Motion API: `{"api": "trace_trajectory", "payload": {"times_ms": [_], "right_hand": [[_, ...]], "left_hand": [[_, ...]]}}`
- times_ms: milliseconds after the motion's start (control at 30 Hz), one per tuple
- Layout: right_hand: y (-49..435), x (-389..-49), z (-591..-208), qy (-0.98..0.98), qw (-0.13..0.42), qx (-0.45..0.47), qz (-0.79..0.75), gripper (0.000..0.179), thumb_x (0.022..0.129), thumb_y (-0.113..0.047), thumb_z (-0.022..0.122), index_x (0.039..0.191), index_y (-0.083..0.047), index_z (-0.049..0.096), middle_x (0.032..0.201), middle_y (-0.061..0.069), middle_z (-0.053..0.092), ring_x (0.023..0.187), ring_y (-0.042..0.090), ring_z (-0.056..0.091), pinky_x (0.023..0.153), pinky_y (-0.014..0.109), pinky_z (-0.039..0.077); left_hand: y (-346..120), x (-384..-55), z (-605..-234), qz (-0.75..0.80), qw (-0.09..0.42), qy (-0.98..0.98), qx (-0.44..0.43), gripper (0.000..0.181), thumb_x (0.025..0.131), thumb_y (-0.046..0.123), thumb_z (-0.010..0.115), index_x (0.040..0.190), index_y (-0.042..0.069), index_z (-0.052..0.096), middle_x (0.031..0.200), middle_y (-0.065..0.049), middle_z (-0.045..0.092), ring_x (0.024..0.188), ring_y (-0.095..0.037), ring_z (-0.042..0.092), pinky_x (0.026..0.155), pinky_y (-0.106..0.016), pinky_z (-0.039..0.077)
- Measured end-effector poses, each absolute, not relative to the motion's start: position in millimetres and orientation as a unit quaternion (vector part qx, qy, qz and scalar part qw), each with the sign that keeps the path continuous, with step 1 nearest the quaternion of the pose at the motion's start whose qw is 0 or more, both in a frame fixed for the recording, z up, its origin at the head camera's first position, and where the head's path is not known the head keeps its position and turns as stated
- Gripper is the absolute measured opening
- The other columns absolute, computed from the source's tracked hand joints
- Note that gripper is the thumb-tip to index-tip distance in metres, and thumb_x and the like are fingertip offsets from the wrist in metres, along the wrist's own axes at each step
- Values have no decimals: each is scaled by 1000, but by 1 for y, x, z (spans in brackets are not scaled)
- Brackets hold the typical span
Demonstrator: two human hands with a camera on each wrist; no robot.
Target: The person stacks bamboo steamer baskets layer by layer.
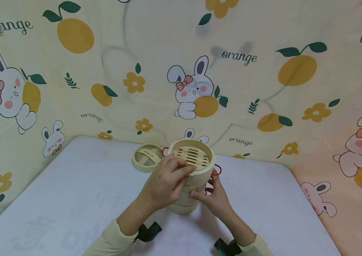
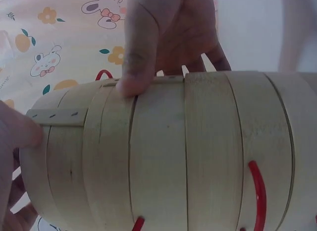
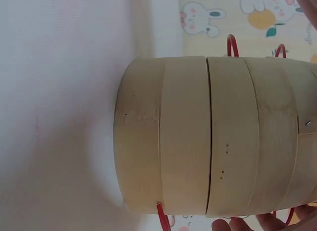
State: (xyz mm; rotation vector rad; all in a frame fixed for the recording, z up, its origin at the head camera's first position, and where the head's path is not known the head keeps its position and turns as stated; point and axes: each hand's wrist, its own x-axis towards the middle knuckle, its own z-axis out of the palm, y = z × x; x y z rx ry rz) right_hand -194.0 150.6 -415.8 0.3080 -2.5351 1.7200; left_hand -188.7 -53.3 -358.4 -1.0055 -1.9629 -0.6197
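A stack of small bamboo steamer baskets (image 1: 185, 206) stands upright on the white table, red cord loops at its sides. The top basket (image 1: 196, 176) shows a slatted floor inside. At its near left rim, my left hand (image 1: 166, 183) holds on with bent fingers; in the left wrist view the thumb (image 2: 27, 132) lies on the outer wall. My right hand (image 1: 216, 197) grips the right side lower down, the thumb across the front and the fingers partly hidden behind. In the right wrist view, fingertips (image 3: 237, 224) show along the stack's lower edge.
A woven bamboo lid (image 1: 147, 158) lies on the table (image 1: 88, 185) behind and left of the stack. Behind the table hangs a cloth (image 1: 155, 42) printed with rabbits and oranges. Black wrist mounts (image 1: 149, 232) sit under both sleeves.
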Motion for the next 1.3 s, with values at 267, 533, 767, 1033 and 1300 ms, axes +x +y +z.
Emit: {"api": "trace_trajectory", "payload": {"times_ms": [267, 533, 767, 1033, 1300], "right_hand": [[154, -185, -406, -841, 109, 82, 524, 103, 73, -28, 82, 152, -22, 16, 146, 12, 36, 131, 32, 40, 97, 46, 39], [161, -190, -380, -831, 149, 130, 519, 93, 73, -23, 80, 149, -23, 26, 150, 12, 35, 134, 32, 39, 100, 51, 38], [161, -196, -364, -827, 148, 149, 522, 90, 73, -24, 81, 148, -20, 30, 149, 9, 39, 136, 29, 40, 101, 54, 39], [159, -201, -365, -820, 135, 171, 529, 89, 73, -28, 82, 147, -18, 34, 140, 6, 49, 122, 20, 48, 89, 33, 45], [159, -202, -365, -819, 132, 179, 528, 89, 73, -28, 82, 147, -18, 34, 137, 7, 52, 118, 20, 49, 88, 33, 46]], "left_hand": [[-66, -187, -355, -285, 396, -776, -400, 33, 78, 10, 69, 111, 14, 70, 110, -3, 61, 108, -19, 55, 96, -33, 45], [-88, -188, -356, -320, 404, -775, -367, 33, 78, 9, 67, 111, 12, 68, 110, -4, 61, 106, -21, 55, 92, -35, 46], [-110, -198, -363, -333, 401, -783, -338, 35, 76, 12, 66, 111, 11, 67, 111, -4, 61, 105, -23, 54, 90, -33, 43], [-131, -209, -380, -326, 377, -817, -289, 39, 75, 15, 71, 113, 11, 66, 111, -4, 61, 106, -24, 53, 89, -38, 44], [-140, -217, -391, -315, 355, -845, -246, 41, 75, 18, 74, 114, 11, 65, 111, -4, 61, 106, -25, 52, 88, -43, 48]]}}
